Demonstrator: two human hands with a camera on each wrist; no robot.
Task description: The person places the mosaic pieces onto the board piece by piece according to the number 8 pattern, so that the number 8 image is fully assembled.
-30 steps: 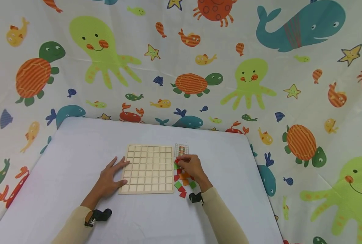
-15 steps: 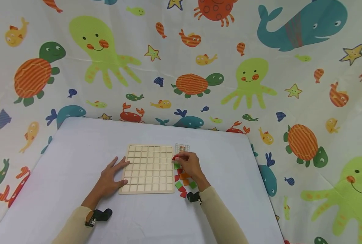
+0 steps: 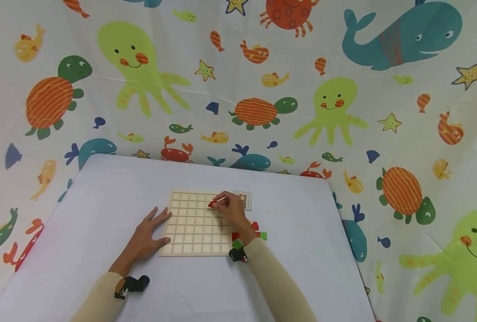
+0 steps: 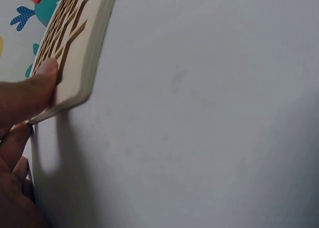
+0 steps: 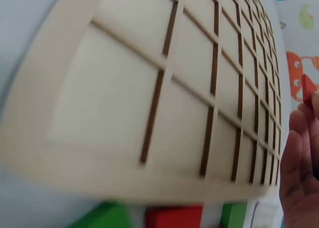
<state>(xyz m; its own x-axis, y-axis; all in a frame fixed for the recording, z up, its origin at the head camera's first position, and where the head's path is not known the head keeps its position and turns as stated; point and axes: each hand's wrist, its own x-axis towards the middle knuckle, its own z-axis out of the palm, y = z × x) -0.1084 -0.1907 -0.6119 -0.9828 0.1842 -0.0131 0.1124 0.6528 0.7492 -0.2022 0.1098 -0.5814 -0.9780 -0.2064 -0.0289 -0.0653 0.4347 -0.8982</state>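
A pale wooden grid board (image 3: 182, 228) lies on the white table. My left hand (image 3: 143, 241) rests at its left edge with fingers spread. In the left wrist view the thumb (image 4: 30, 96) lies on top of the board's frame near a corner. My right hand (image 3: 231, 210) pinches a small red tile (image 3: 212, 204) between thumb and fingertips, over the upper right part of the board. In the right wrist view this tile (image 5: 307, 88) shows a pointed, wedge-like outline, raised above the grid. The board's compartments that show hold no tiles.
Loose tiles lie along the board's right side, partly hidden by my right forearm; a green tile (image 3: 263, 235) and a red tile (image 3: 255, 226) show. Behind my right hand is a small printed grid card (image 3: 247, 201). A sea-animal curtain (image 3: 254, 112) hangs behind the table.
My right hand has lifted the red tile from the pile and carried it left and away from me, over the board. My left hand stays at the board's edge.
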